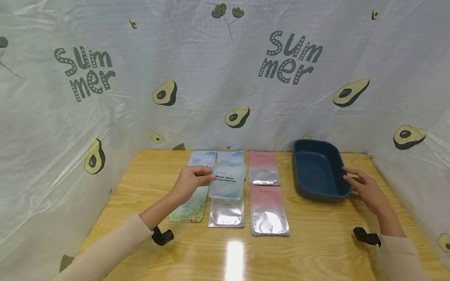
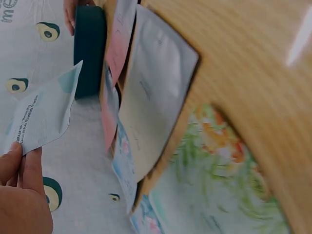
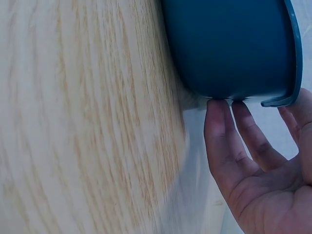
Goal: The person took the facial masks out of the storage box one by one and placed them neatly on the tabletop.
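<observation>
In the head view my left hand (image 1: 192,182) pinches the edge of a pale blue-white packet of double eyelid paste (image 1: 227,182), its label facing up. The packet is held above the pouches on the table; in the left wrist view the packet (image 2: 44,114) hangs from thumb and fingers (image 2: 33,170). My right hand (image 1: 367,191) is at the right side of a dark blue basin (image 1: 318,168). In the right wrist view its straight fingertips (image 3: 217,109) touch the outer wall of the basin (image 3: 229,48).
Flat pouches lie in columns: a blue-topped pouch (image 1: 202,158) and a green flowered pouch (image 1: 190,208) left, a silver pouch (image 1: 226,216) in the middle, two pink pouches (image 1: 264,168) right. A patterned cloth (image 1: 197,58) hangs behind the wooden table (image 1: 309,242).
</observation>
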